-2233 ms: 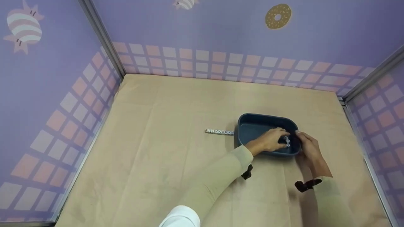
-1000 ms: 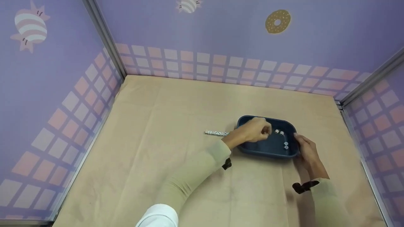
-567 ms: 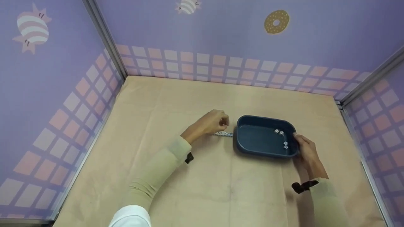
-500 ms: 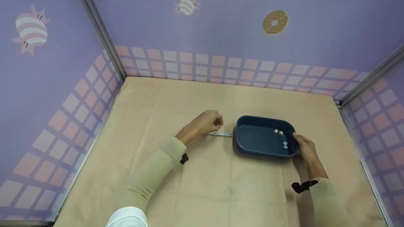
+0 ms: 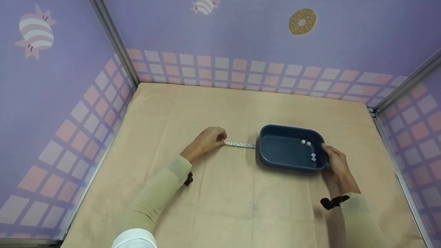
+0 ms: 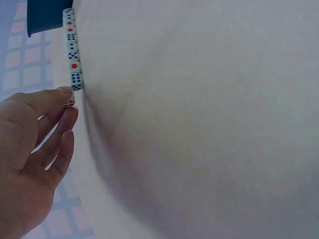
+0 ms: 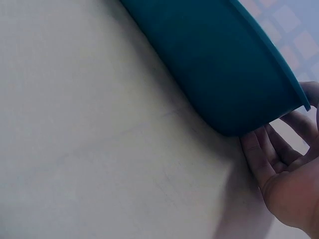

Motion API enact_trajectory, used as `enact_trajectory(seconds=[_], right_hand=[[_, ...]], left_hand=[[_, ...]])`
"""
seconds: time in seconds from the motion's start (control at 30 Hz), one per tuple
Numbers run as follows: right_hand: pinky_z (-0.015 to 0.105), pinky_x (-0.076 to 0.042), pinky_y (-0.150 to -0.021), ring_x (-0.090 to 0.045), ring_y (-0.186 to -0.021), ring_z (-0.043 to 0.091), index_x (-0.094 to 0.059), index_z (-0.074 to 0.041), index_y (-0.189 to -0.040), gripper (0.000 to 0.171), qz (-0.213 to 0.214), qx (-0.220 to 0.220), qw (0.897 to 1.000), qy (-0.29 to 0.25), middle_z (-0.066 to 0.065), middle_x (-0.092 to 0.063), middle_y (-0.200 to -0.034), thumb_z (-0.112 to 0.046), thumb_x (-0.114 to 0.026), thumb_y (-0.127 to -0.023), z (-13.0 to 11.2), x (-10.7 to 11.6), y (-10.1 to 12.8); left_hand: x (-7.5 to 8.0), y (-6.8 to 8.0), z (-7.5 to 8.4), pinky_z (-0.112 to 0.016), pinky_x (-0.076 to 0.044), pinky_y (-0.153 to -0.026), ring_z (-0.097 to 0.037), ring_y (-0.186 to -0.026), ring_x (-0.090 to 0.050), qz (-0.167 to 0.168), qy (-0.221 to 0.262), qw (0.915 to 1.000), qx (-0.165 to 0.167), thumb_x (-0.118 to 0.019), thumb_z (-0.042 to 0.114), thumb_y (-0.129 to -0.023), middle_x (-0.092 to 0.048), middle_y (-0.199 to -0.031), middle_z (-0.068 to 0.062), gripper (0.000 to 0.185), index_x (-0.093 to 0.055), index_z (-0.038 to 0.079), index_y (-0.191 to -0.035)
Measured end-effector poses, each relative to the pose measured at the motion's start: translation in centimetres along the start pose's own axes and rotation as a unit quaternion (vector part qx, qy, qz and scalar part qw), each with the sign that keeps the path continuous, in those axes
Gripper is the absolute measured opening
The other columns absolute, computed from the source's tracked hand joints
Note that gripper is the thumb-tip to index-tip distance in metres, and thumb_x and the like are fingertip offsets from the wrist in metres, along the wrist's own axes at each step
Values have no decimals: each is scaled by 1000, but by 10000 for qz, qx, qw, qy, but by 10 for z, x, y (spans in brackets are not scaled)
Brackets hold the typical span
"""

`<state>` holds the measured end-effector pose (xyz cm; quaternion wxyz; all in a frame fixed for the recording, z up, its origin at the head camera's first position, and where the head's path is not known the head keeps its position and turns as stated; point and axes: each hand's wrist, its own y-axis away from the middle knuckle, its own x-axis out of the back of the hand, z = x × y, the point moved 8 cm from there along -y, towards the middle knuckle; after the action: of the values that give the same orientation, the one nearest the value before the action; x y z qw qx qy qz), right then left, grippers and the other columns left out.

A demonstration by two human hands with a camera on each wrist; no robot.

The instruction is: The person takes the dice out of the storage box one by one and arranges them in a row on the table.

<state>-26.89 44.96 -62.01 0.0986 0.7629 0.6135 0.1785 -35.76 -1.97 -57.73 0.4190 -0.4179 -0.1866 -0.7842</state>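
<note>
Item 1. Left hand (image 5: pixel 206 142): lies on the tan table cover (image 5: pixel 213 193) at about 9 o'clock from the tray. Fingers curled close; the left wrist view shows a single white die (image 6: pixel 69 98) pinched between thumb tip and forefinger tip, the other fingers loosely bent below it. The die sits at the very fingertips, not in the palm.

Item 2. Row of dice (image 5: pixel 240 144): white, laid end to end in a straight line on the cover, running from the left hand's fingertips at 9 o'clock to the tray wall at 3 o'clock. In the left wrist view the row (image 6: pixel 72 47) shows red and blue-black pips; its near end lies just beside the pinched die, and whether the two touch cannot be told. Its far end meets the tray.

Item 3. Tray (image 5: pixel 275 159): dark blue, rectangular with rounded corners, standing flat on the cover right of centre. Loose dice (image 5: pixel 306 143) lie inside toward its 2 o'clock corner, with more (image 5: pixel 313 157) near the 4 o'clock side.

Item 4. Right hand (image 5: pixel 336 165): at the tray's 4 o'clock corner, thumb at the rim, fingers (image 7: pixel 266 149) fairly straight against the outer wall low down, steadying it.

Item 5. Surround: purple walls with a checked band.
</note>
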Motion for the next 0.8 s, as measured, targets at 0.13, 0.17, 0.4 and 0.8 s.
enact_trajectory(seconds=[0.13,0.17,0.4,0.8], right_hand=[[40,-14,-130,-17,-161,27,-40,-3,-162,68,24,-10,10000,47,13,-24,-173,-43,-57,-110,-6,-2,5],[39,-15,-130,-17,-161,27,-40,-2,-162,66,22,-22,10000,39,13,-24,-173,-40,-57,-110,-8,-2,8],[45,-14,-130,-17,-161,33,-34,1,-163,68,-85,-18,9998,172,18,-23,-172,-39,-53,-112,-21,-6,19],[43,-18,-129,-21,-160,31,-37,-2,-163,84,22,-46,9997,249,16,-26,-172,-59,-58,-105,0,1,0]], left_hand=[[-3,1,-7,-35,-57,-87,-17,-94,-67,-101,145,9998,109,-78,9,-98,-73,-103,-4,13,-75,6,-109],[-4,1,-9,-35,-57,-87,-17,-94,-67,-120,192,9996,138,-79,10,-97,-73,-102,-3,13,-75,7,-109],[-5,-1,-10,-36,-55,-90,-16,-98,-66,-104,183,9995,229,-82,14,-95,-70,-106,2,16,-75,13,-110],[-5,-2,-4,-36,-55,-97,-20,-108,-68,-90,655,9971,370,-85,18,-92,-71,-118,-4,36,-72,7,-124]])
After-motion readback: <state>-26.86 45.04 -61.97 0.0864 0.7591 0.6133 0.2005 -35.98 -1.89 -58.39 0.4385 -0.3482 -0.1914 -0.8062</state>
